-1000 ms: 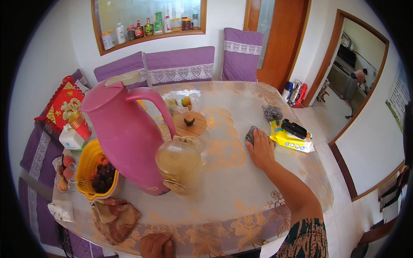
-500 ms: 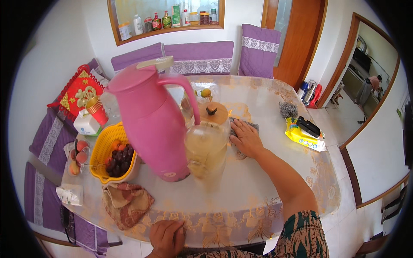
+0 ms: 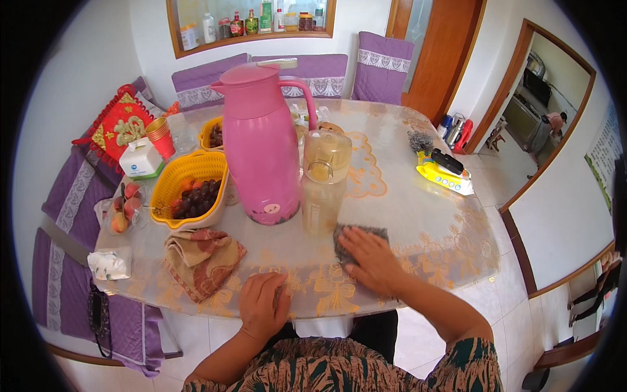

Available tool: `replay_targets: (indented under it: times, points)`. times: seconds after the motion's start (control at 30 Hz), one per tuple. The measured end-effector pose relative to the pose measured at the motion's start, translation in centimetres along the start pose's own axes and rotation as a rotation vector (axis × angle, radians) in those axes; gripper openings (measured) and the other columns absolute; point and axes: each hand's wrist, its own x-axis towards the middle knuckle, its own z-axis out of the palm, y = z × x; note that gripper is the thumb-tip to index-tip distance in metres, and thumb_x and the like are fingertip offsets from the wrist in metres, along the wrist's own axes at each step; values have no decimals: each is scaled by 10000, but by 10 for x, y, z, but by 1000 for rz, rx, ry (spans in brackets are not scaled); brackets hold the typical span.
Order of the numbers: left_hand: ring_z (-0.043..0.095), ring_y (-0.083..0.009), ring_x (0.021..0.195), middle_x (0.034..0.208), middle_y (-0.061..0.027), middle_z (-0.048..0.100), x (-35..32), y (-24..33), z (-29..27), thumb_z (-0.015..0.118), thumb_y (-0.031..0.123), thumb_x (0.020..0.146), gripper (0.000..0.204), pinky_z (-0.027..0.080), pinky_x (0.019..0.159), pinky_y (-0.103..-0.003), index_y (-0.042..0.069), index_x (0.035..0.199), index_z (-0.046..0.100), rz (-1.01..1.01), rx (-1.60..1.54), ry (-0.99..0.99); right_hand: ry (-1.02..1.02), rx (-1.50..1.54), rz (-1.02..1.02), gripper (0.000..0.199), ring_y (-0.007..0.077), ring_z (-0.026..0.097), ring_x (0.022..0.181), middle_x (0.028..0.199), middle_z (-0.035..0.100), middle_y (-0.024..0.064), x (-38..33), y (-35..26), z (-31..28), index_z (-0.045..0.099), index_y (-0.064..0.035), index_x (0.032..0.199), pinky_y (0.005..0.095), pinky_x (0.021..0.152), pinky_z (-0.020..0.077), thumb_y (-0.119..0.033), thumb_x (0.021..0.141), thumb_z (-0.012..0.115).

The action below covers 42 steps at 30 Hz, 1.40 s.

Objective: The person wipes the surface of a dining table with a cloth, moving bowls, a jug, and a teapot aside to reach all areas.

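At the far left of the worktop (image 3: 418, 215), a marble-look oval top under a clear gold-patterned cover, I see a small clear plastic bag of peaches (image 3: 121, 206) near the edge, with a white tissue box (image 3: 139, 160) and a red-and-gold paper cup (image 3: 159, 136) behind it. Next come two yellow plastic baskets of dark fruit: the larger one (image 3: 189, 189) in front and a smaller one (image 3: 212, 134) behind. They are grouped on that side, I judge, to leave the near edge free for wiping. A single crumpled brown patterned cloth (image 3: 202, 258) lies just in front of the larger basket.

My left hand (image 3: 261, 307) rests on the worktop's near edge, fingers loosely curled and pressed down, holding nothing; it looks like a brace while I lean in. In the middle stands one tall pink plastic thermos jug (image 3: 264, 147) with its handle to the right, and just beside it one clear yellowish lidded pitcher (image 3: 323, 179).

My right hand (image 3: 372, 261) lies flat, fingers together, pressing a grey scouring pad (image 3: 356, 236) onto the worktop right in front of the pitcher; the flat palm keeps the pad in full contact with the surface. Farther right, well apart, sit another dark scrubber (image 3: 420, 140) and a yellow tray carrying a black object (image 3: 447, 175).
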Motion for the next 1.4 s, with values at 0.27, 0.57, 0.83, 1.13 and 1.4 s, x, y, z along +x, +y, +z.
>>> replay_targets:
  times: [0.27,0.57,0.83,1.13,1.4]
  points:
    - [536,-348,1051,1157,-184,548,38,8,-9,658,80,793,473,436,887,-418,-28,1219,484,-200,-309,-91,41,-7,-15,575,270,277,1409,1507,330,120,-39,-55,-1,341,-82,1448,412,1132,209,-304,942,498]
    - [400,-381,1214,1253,-239,443,107,11,97,764,170,701,794,307,1054,-452,-49,1332,337,-444,-240,44,145,-125,255,562,265,330,1383,1477,386,122,-55,-9,-2,404,-92,1419,413,1121,243,-316,918,525]
    - [470,-379,1116,1198,-206,493,123,17,122,817,217,628,828,376,983,-446,-18,1295,386,-523,-186,202,299,-56,406,544,273,336,1380,1464,404,147,-62,4,-3,448,-58,1386,417,1128,226,-301,906,530]
    - [483,-369,1147,1210,-204,505,112,17,105,819,243,630,833,416,958,-431,4,1302,389,-370,-138,105,229,-55,427,577,293,327,1381,1484,375,144,-61,12,0,420,-61,1409,434,1141,198,-283,891,541]
    - [495,-347,1166,1237,-174,511,97,17,51,809,222,639,795,414,976,-427,20,1295,409,-338,-240,38,191,-105,523,561,307,288,1398,1491,359,147,-43,44,-3,395,-71,1424,450,1138,184,-263,911,521]
